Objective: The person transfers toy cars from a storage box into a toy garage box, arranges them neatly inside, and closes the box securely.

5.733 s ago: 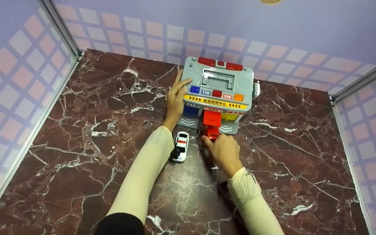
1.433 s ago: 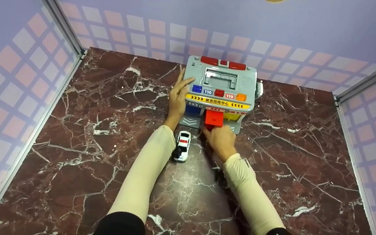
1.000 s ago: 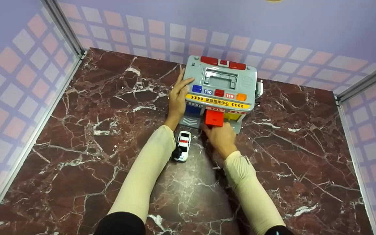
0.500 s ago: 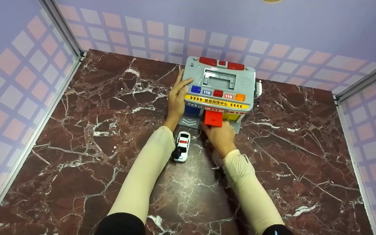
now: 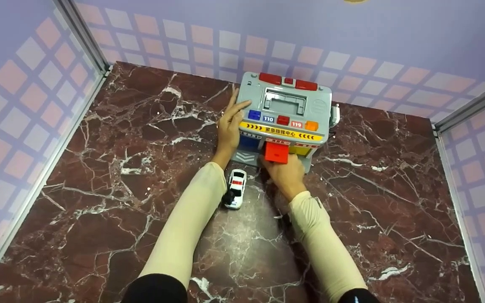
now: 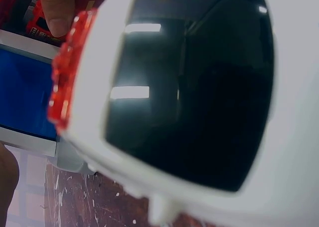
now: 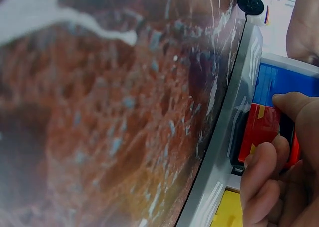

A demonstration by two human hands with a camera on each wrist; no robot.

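Note:
A grey toy emergency-station garage (image 5: 318,99) stands near the back wall. My left hand (image 5: 228,128) lies along its left side, fingers stretched out, one across the roof edge. In front of the middle bay, my right hand (image 5: 285,174) grips a red toy truck (image 7: 261,129) between thumb and fingers; in the head view the raised red door (image 5: 276,152) hides the truck. The truck overlaps the grey ramp in the right wrist view. A white toy police car (image 5: 236,189) with a red light bar sits beside my left forearm and fills the left wrist view.
Blue (image 7: 284,82) and yellow (image 7: 228,209) doors flank the middle bay. A white part (image 5: 335,115) sticks out from the garage's right side. The marbled brown tabletop (image 5: 141,227) is bounded by checked panels (image 5: 204,46) at the back and both sides.
The right hand has pushed the red truck forward, from in front of the bay to under the raised red door. The left hand and police car have stayed in place.

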